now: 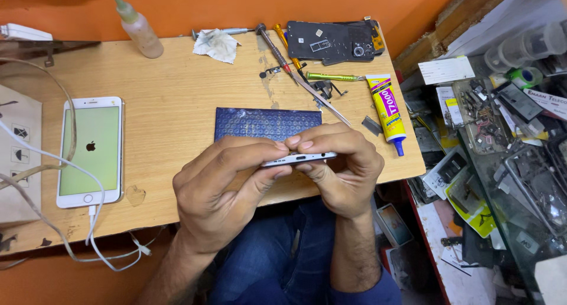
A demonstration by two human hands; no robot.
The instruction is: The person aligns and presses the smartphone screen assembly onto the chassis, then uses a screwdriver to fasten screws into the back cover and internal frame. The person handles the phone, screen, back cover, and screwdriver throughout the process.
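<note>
From up here I see both hands meeting over the near edge of the wooden bench (177,74), pinching a slim silver phone (299,158) edge-on between them, its bottom edge with the charging port facing the camera. The left hand (221,187) has its grip clenched on the phone's left end, thumb beneath and fingers curled over the top; the right hand (341,163) is grasping the right end the same way, and the fingertips of both hands touch above the phone's middle. The phone hangs just above the bench edge, over the person's blue-jeaned lap, directly in front of a dark blue patterned mat (266,122) lying flat on the bench. Well to the left lies a white phone (91,151) face up with a pale lit screen, a white cable (88,222) plugged into its lower end. Farther back, near the orange wall, I see a dark phone back panel (331,41), several screwdrivers (274,48), tweezers (322,98), a crumpled white tissue (217,45), a squeeze bottle (139,27) and a yellow glue tube (387,110) (its blue cap points toward the near edge). A cluttered tray of parts (490,113) sits off to the right.
</note>
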